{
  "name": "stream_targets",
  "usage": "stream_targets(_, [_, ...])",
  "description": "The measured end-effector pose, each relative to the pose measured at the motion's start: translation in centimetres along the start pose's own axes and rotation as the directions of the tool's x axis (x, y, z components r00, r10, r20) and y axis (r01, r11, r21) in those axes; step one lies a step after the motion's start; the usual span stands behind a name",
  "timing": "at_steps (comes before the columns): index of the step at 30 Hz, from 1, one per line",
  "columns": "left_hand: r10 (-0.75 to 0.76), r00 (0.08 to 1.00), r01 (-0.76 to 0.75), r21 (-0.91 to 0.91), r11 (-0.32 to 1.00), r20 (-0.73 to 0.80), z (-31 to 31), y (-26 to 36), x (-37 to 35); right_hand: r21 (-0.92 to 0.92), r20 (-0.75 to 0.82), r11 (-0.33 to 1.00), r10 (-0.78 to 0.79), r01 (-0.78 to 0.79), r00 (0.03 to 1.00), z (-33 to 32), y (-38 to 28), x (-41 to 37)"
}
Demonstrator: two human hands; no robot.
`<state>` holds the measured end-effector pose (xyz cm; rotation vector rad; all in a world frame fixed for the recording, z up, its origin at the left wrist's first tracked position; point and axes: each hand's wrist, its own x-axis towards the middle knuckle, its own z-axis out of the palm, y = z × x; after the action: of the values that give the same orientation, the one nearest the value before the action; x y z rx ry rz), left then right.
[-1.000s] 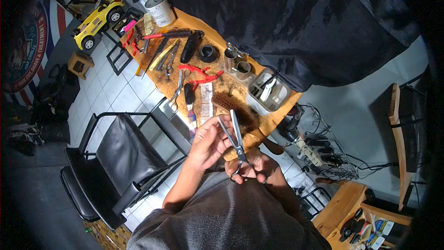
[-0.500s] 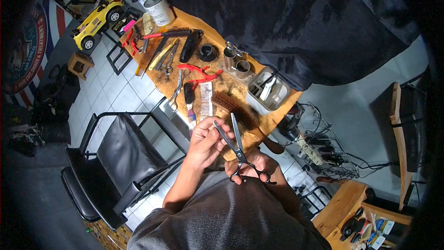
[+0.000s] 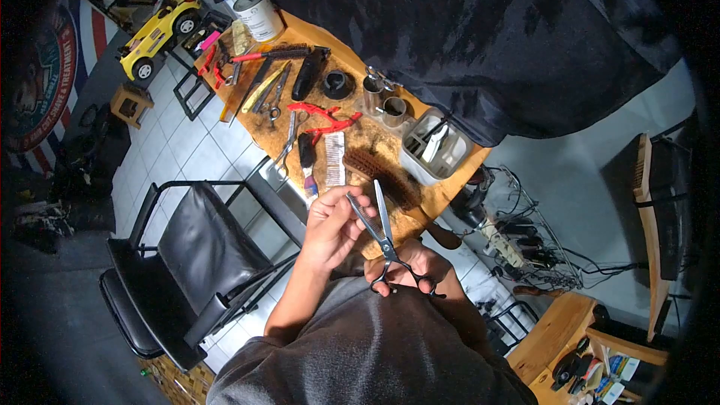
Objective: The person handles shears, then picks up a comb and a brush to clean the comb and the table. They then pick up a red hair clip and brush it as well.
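Observation:
A pair of steel barber scissors (image 3: 382, 226) is held upright over the near end of the wooden counter (image 3: 300, 30), its blades parted. My right hand (image 3: 414, 270) grips the finger loops at the bottom. My left hand (image 3: 334, 226) pinches the left blade near its tip between thumb and fingers. Just beyond the blades lie a brown brush (image 3: 381, 178) and a white comb (image 3: 334, 159).
The counter holds more scissors (image 3: 286, 146), red clips (image 3: 322, 121), a black clipper (image 3: 307, 75), metal cups (image 3: 384, 101), a white tray (image 3: 435, 146) and a tin can (image 3: 259, 15). A black chair (image 3: 187, 255) stands at left. A dark cape (image 3: 480, 30) hangs behind. Cables and clippers (image 3: 517, 244) lie at right.
The scissor blades have opened a little wider and my left hand's fingers have slid along the left blade. Both hands stay in the same place.

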<state>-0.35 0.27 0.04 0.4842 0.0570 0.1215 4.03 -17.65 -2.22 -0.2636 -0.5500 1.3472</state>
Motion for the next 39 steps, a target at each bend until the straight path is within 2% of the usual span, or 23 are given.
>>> stream_targets(6, [0.004, 1.000, -0.003, 0.033, 0.999, -0.014, -0.6, 0.1, 0.0, 0.062, -0.031, 0.998, -0.017, 0.018, 0.999, 0.3, 0.3, 0.0])
stream_targets(9, [0.016, 0.998, -0.015, -0.019, 1.000, 0.064, -0.9, 0.0, 0.3, 0.061, -0.023, 0.998, -0.027, 0.029, 0.999, 0.4, 0.2, 0.1])
stream_targets(12, [0.006, 0.994, 0.002, 0.075, 0.997, -0.112, 1.9, 0.3, 0.2, 0.050, -0.012, 0.999, -0.018, 0.019, 1.000, 0.4, 0.1, 0.1])
stream_targets(15, [-0.007, 1.000, 0.005, 0.048, 0.999, 0.024, 0.1, 0.3, -0.2, 0.007, 0.023, 1.000, 0.003, -0.003, 1.000, 0.1, 0.0, 0.2])
stream_targets(18, [-0.009, 0.999, 0.006, 0.067, 0.998, 0.035, 0.0, 0.4, -0.1, -0.006, 0.031, 1.000, 0.021, -0.021, 0.999, 0.0, 0.2, 0.2])
stream_targets(22, [-0.012, 0.999, 0.014, 0.066, 0.998, -0.033, 0.0, 0.1, -0.1, 0.000, -0.020, 1.000, 0.025, -0.025, 0.999, 0.5, 0.1, 0.0])
stream_targets(24, [-0.005, 0.999, 0.004, -0.003, 1.000, -0.038, -0.7, -0.4, -0.2, 0.019, 0.029, 1.000, 0.004, -0.005, 1.000, 0.6, 0.0, 0.0])
stream_targets(25, [-0.051, 0.998, 0.051, 0.001, 0.999, -0.023, -0.5, -0.4, -0.1, 0.029, 0.053, 1.000, -0.006, 0.005, 0.999, 0.6, 0.0, 0.0])
stream_targets(27, [-0.142, 0.990, 0.142, 0.009, 0.990, 0.006, 0.5, -0.4, 0.2, 0.247, 0.231, 0.966, -0.131, 0.072, 0.964, -0.3, 1.3, 0.4])
stream_targets(28, [-0.134, 0.991, 0.133, 0.063, 0.989, 0.014, 0.9, -0.8, -0.1, 0.356, 0.306, 0.930, -0.205, 0.088, 0.930, -0.9, 1.9, 0.5])
stream_targets(29, [-0.153, 0.988, 0.152, 0.090, 0.984, 0.008, 1.3, -1.0, -0.1, 0.361, 0.315, 0.930, -0.191, 0.069, 0.930, -1.4, 2.2, 0.3])
stream_targets(31, [-0.161, 0.981, 0.155, 0.067, 0.986, 0.108, 0.9, -1.3, 0.1, 0.345, 0.324, 0.938, -0.155, 0.036, 0.933, -1.9, 2.4, -0.1])
stream_targets(34, [-0.125, 0.992, 0.112, 0.250, 0.962, 0.037, 1.7, -1.5, 0.3, 0.241, 0.307, 0.970, -0.056, -0.021, 0.950, -2.4, 2.0, -0.5])
stream_targets(37, [-0.141, 0.990, 0.137, 0.171, 0.976, 0.013, 1.8, -1.7, 0.3, 0.236, 0.309, 0.972, -0.055, -0.021, 0.950, -2.5, 2.2, -0.5])
stream_targets(39, [-0.155, 0.988, 0.154, 0.196, 0.968, -0.010, 1.7, -1.7, 0.3, 0.206, 0.275, 0.978, -0.075, 0.017, 0.959, -2.0, 2.5, -0.5])
